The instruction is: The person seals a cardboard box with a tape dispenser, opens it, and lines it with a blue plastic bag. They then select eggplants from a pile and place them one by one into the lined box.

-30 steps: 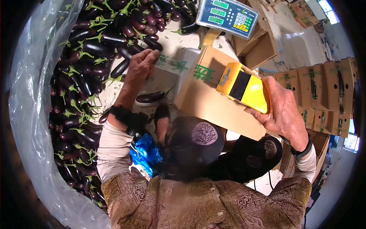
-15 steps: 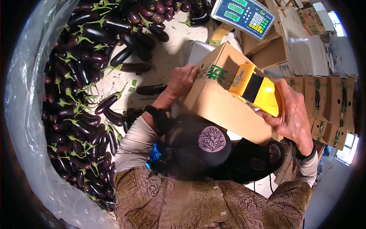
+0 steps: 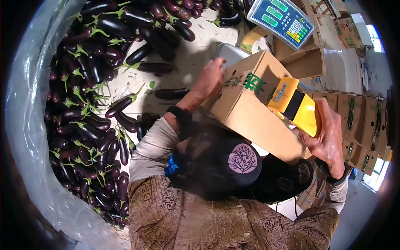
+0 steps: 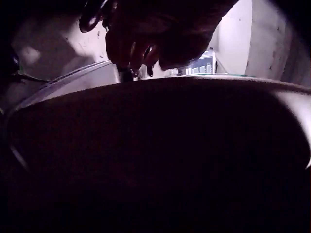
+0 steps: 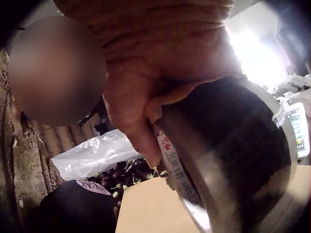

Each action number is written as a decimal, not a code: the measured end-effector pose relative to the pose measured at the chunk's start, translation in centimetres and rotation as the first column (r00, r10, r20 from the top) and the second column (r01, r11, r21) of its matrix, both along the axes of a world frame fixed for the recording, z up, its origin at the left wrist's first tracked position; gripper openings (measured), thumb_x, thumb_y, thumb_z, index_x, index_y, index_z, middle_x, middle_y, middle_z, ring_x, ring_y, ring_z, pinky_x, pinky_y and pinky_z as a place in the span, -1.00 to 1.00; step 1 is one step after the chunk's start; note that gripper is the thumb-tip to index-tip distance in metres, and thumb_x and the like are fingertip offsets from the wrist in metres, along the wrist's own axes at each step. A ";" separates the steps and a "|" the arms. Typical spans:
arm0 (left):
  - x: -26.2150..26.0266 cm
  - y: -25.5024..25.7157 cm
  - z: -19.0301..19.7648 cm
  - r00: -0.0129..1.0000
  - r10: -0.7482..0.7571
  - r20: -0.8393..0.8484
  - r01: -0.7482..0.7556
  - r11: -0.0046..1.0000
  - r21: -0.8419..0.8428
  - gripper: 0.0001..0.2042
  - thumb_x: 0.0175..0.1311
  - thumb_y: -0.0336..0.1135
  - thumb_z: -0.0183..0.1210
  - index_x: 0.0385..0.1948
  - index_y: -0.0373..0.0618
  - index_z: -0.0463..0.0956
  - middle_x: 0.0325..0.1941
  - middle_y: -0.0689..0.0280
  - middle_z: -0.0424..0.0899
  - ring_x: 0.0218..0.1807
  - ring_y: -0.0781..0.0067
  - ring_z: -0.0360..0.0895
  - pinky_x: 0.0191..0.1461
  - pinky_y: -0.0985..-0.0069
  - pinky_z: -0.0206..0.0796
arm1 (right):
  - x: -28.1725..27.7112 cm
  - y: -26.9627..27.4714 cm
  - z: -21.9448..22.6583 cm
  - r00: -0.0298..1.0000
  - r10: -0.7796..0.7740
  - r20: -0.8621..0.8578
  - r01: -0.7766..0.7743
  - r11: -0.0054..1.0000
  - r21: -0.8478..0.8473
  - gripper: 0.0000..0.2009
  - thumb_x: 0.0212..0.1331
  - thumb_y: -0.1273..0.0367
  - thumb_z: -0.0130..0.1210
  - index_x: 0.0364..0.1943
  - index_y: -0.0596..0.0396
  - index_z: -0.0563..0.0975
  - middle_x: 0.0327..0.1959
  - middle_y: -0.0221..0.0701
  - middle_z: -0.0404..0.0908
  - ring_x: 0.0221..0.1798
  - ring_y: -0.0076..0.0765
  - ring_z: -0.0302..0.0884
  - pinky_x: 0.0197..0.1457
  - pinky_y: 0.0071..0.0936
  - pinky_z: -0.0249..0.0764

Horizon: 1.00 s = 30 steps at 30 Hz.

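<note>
A closed cardboard box stands tilted before the person, with green-printed tape across its upper left part. The left hand lies against the box's left end, fingers bent slightly and near the tape; in the left wrist view that hand is dark above the box's edge. Fingers and thumb of the right hand grip a yellow tape dispenser over the box's right part. The right wrist view shows the hand around the dispenser's large roll, beside the box.
Many eggplants lie at the left, bordered by clear plastic sheeting. One eggplant lies near the left wrist. Behind the box are a scale display and its platform. Cartons stand stacked at the right.
The left hand has moved right from beside the box to its left end, bringing the stretched tape down against it. The right hand still grips the dispenser. Box and scale appear further right.
</note>
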State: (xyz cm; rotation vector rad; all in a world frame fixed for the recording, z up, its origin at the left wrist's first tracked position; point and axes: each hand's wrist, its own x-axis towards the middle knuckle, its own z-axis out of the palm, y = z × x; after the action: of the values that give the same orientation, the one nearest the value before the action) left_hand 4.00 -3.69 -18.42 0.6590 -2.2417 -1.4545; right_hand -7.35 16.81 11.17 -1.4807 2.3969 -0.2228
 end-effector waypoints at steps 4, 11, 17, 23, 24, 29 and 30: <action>-2.9 0.9 -1.5 0.959 0.012 -0.282 -0.061 0.984 -0.166 -0.74 0.40 -0.33 -0.07 0.03 -0.24 0.36 0.02 -0.04 0.52 0.06 -0.10 0.46 0.13 0.16 0.29 | -0.4 0.3 -0.2 1.000 0.022 -0.021 -0.022 1.000 -0.015 -0.48 -0.24 0.25 0.40 -0.16 0.16 0.43 -0.40 -0.12 0.56 -0.36 0.03 0.59 -0.22 -0.23 0.49; -2.4 -0.7 5.1 0.994 -0.066 -0.085 0.054 0.989 -0.139 -0.66 0.42 -0.27 -0.11 0.09 -0.31 0.32 0.09 -0.04 0.47 0.10 -0.12 0.42 0.18 0.11 0.25 | -0.4 0.9 -0.2 0.999 0.048 -0.019 -0.049 0.995 -0.082 -0.48 -0.22 0.31 0.40 -0.15 0.16 0.41 -0.40 -0.08 0.54 -0.31 0.17 0.57 -0.22 -0.19 0.47; -4.0 3.0 14.1 0.972 -0.146 -0.186 0.044 0.884 -0.465 -0.48 0.42 -0.06 -0.08 0.21 -0.33 0.23 0.06 -0.13 0.46 0.09 -0.23 0.42 0.20 0.13 0.27 | -0.8 1.4 0.1 0.995 0.078 -0.064 -0.085 0.990 -0.115 -0.52 -0.16 0.30 0.35 -0.14 0.17 0.41 -0.40 -0.08 0.56 -0.33 0.13 0.57 -0.25 -0.13 0.49; -3.5 2.3 14.7 0.983 -0.116 0.142 0.183 0.674 -0.716 -0.63 0.39 -0.17 -0.04 0.17 -0.04 0.31 0.22 -0.11 0.42 -0.13 -0.16 0.60 -0.06 0.11 0.49 | -2.0 4.3 0.8 0.965 0.237 -0.110 -0.253 0.953 -0.166 -0.55 -0.14 0.34 0.28 -0.12 0.20 0.40 -0.40 -0.05 0.56 -0.35 0.08 0.59 -0.24 -0.11 0.51; -3.5 2.2 14.3 0.981 -0.132 0.143 0.194 0.672 -0.714 -0.63 0.39 -0.17 -0.04 0.17 -0.04 0.31 0.22 -0.11 0.42 -0.13 -0.16 0.60 -0.06 0.11 0.49 | -2.3 5.5 1.6 0.968 0.228 -0.106 -0.240 0.963 -0.121 -0.60 -0.11 0.38 0.22 -0.14 0.18 0.40 -0.42 -0.09 0.56 -0.36 0.03 0.59 -0.26 -0.13 0.51; -3.9 0.7 13.4 0.946 -0.130 0.298 0.322 0.507 -0.800 -0.68 0.32 -0.26 -0.01 0.11 0.12 0.37 0.30 -0.05 0.34 -0.22 -0.17 0.62 -0.20 0.12 0.53 | -5.8 15.7 1.2 0.999 0.041 -0.006 -0.041 0.987 -0.155 -0.57 -0.14 0.25 0.32 -0.17 0.07 0.43 -0.42 -0.22 0.57 -0.37 -0.13 0.60 -0.21 -0.24 0.56; -3.9 0.5 13.0 0.946 -0.166 0.280 0.325 0.500 -0.803 -0.67 0.37 -0.25 -0.04 0.15 0.07 0.35 0.33 -0.04 0.31 -0.21 -0.18 0.62 -0.17 0.12 0.52 | -6.1 17.8 0.7 1.000 -0.003 0.001 0.003 0.991 -0.136 -0.56 -0.12 0.22 0.33 -0.15 0.06 0.43 -0.40 -0.23 0.58 -0.34 -0.13 0.61 -0.20 -0.25 0.56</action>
State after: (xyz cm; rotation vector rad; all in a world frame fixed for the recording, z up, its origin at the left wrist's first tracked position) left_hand 0.09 -3.23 -5.39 0.1130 -2.8525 -0.2081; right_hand -13.46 34.62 11.85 -1.5344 2.4262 -0.3945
